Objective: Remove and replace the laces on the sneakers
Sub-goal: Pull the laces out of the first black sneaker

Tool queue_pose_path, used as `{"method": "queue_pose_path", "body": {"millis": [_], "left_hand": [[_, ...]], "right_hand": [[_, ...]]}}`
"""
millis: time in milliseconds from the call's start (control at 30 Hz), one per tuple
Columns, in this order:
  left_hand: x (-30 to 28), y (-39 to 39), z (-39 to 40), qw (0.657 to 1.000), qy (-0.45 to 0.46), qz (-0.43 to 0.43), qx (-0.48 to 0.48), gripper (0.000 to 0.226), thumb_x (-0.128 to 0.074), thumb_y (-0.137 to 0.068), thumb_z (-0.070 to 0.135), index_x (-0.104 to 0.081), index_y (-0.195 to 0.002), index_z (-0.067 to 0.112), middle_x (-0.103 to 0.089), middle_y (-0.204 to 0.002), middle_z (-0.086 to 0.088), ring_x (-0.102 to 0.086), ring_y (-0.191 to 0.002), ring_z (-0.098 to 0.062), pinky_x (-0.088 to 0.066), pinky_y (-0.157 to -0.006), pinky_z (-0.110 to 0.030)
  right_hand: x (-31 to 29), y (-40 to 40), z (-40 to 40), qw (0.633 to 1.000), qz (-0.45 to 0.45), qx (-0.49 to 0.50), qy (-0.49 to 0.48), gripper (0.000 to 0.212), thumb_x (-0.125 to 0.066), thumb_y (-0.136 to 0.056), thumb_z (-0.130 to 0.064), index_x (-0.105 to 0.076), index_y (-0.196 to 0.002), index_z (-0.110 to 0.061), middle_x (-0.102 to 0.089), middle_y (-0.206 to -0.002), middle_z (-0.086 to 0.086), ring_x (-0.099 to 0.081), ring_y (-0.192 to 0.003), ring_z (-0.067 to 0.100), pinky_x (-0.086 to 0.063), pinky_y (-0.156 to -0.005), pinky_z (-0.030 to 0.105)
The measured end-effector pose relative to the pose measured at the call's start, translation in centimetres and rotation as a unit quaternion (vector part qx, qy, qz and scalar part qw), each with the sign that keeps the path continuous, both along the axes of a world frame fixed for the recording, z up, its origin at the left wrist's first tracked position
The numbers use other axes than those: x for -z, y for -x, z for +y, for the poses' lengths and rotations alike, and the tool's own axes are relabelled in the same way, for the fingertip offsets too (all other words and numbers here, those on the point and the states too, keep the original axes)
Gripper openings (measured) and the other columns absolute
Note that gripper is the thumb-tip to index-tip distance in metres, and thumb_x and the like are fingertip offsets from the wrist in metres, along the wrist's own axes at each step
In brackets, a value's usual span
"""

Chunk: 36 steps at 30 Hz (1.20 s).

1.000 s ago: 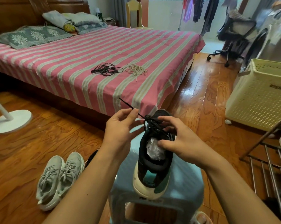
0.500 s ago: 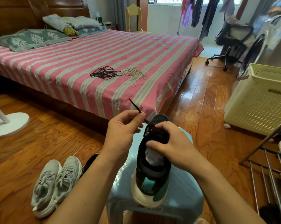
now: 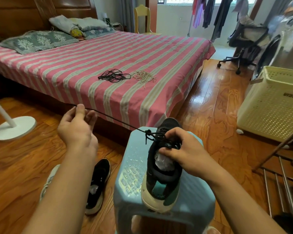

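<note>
since a second ago the left hand (image 3: 78, 125), pinching the black lace (image 3: 115, 119), has drawn it out taut leftward from the sneaker (image 3: 161, 173) on the stool's (image 3: 132, 174) right edge, which the right hand (image 3: 184, 152) grips, suggesting unlacing is advancing.

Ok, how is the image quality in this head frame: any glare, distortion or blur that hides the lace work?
Head view: daylight from the window blows out the far end and puts glare on the wood floor; wide-angle bending curves the bed edge and laundry basket; edges are soft, yet the black lace, left hand, right hand and sneaker read clearly.
</note>
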<state>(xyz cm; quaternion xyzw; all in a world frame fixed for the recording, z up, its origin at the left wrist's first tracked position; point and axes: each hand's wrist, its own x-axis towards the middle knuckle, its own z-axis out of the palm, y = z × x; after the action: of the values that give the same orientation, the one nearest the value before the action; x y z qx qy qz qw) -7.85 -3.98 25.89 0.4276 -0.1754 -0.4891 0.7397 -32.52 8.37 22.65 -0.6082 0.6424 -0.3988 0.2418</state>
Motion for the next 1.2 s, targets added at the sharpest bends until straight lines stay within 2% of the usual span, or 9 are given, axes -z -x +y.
{"method": "queue_pose_path", "body": {"millis": [167, 333, 500, 633, 733, 767, 900, 1033, 1200], "left_hand": [[1.2, -3.9, -1.0, 0.992, -0.100, -0.063, 0.039, 0.011, -0.064, -0.100, 0.014, -0.063, -0.111, 0.011, -0.071, -0.107, -0.012, -0.072, -0.074, -0.014, -0.063, -0.075, -0.030], [2.9, 5.1, 5.5, 0.810, -0.081, -0.422, 0.399, 0.016, -0.063, -0.101, 0.034, -0.069, -0.105, 0.020, -0.071, -0.109, -0.004, -0.070, -0.096, -0.025, -0.061, -0.084, -0.052], [1.5, 5.1, 6.4, 0.770, -0.060, -0.494, 0.399, 0.038, -0.068, -0.095, 0.042, -0.062, -0.127, 0.023, -0.065, -0.121, 0.002, -0.063, -0.111, -0.013, -0.051, -0.090, -0.030], [-1.6, 2.0, 7.8, 0.614, 0.016, -0.669, 0.418, 0.066, -0.061, -0.068, 0.085, -0.058, -0.121, 0.044, -0.049, -0.129, 0.015, -0.042, -0.127, -0.010, -0.042, -0.107, -0.039], [-1.8, 2.0, 8.9, 0.429, 0.047, -0.771, 0.469, 0.070, -0.074, -0.066, 0.077, -0.053, -0.126, 0.050, -0.042, -0.134, 0.022, -0.035, -0.129, -0.009, -0.036, -0.110, -0.037], [-1.7, 2.1, 8.9, 0.421, 0.060, -0.804, 0.414, 0.065, -0.076, -0.069, 0.072, -0.055, -0.126, 0.048, -0.044, -0.134, 0.020, -0.039, -0.127, -0.012, -0.037, -0.108, -0.038], [-0.2, 2.1, 7.1, 0.509, 0.070, -0.843, 0.160, 0.072, -0.083, -0.079, 0.037, -0.047, -0.142, 0.038, -0.043, -0.144, 0.002, -0.046, -0.126, -0.028, -0.043, -0.102, -0.046], [2.1, 3.7, 6.6, 0.712, 0.079, -0.633, 0.294, 0.036, -0.059, -0.093, 0.002, -0.071, -0.118, 0.024, -0.055, -0.126, 0.008, -0.054, -0.121, -0.009, -0.043, -0.111, -0.036], [2.5, 4.6, 8.1, 0.750, 0.167, -0.570, 0.293, 0.017, -0.067, -0.094, 0.017, -0.068, -0.104, 0.030, -0.051, -0.130, 0.017, -0.049, -0.125, 0.005, -0.044, -0.104, -0.025]], "right_hand": [[-0.5, 0.7, 0.4, 0.999, -0.015, -0.008, -0.030, 0.032, -0.086, -0.076, -0.023, -0.064, -0.100, -0.027, -0.067, -0.093, -0.010, -0.061, -0.087, -0.001, -0.043, -0.078, 0.014], [-0.9, -1.5, -0.6, 0.998, 0.048, 0.019, -0.021, 0.034, -0.084, -0.078, -0.033, -0.069, -0.107, -0.027, -0.066, -0.103, -0.011, -0.061, -0.098, 0.003, -0.047, -0.088, 0.019], [-1.0, -4.3, 0.2, 0.985, 0.059, 0.155, -0.038, 0.042, -0.070, -0.086, -0.049, -0.065, -0.121, -0.026, -0.067, -0.103, -0.005, -0.063, -0.101, 0.019, -0.049, -0.093, 0.042], [-3.3, -1.6, 0.0, 0.985, 0.119, 0.126, -0.016, 0.045, -0.039, -0.103, -0.049, -0.062, -0.080, -0.017, -0.064, -0.080, -0.003, -0.059, -0.083, 0.023, -0.042, -0.075, 0.037], [-3.4, 1.0, -0.7, 0.953, 0.292, 0.044, -0.066, 0.045, -0.037, -0.105, -0.042, -0.063, -0.079, -0.015, -0.065, -0.082, 0.001, -0.058, -0.085, 0.025, -0.039, -0.078, 0.037], [-2.9, 1.3, -0.7, 0.945, 0.303, 0.016, -0.121, 0.045, -0.038, -0.105, -0.041, -0.064, -0.081, -0.012, -0.067, -0.085, 0.003, -0.060, -0.087, 0.026, -0.042, -0.079, 0.037], [-2.4, 1.4, 0.8, 0.958, 0.221, -0.020, -0.180, 0.031, -0.050, -0.102, -0.045, -0.070, -0.102, -0.021, -0.071, -0.099, -0.007, -0.065, -0.093, 0.015, -0.051, -0.086, 0.036], [-2.3, 0.5, 2.0, 0.972, 0.111, -0.071, -0.195, 0.020, -0.062, -0.097, -0.040, -0.070, -0.107, -0.024, -0.072, -0.092, -0.008, -0.068, -0.081, 0.007, -0.057, -0.082, 0.031], [-1.4, -1.1, 1.3, 0.994, -0.082, 0.008, -0.070, 0.011, -0.070, -0.093, -0.017, -0.071, -0.104, -0.015, -0.071, -0.089, 0.000, -0.064, -0.068, 0.000, -0.051, -0.062, 0.015]]}}
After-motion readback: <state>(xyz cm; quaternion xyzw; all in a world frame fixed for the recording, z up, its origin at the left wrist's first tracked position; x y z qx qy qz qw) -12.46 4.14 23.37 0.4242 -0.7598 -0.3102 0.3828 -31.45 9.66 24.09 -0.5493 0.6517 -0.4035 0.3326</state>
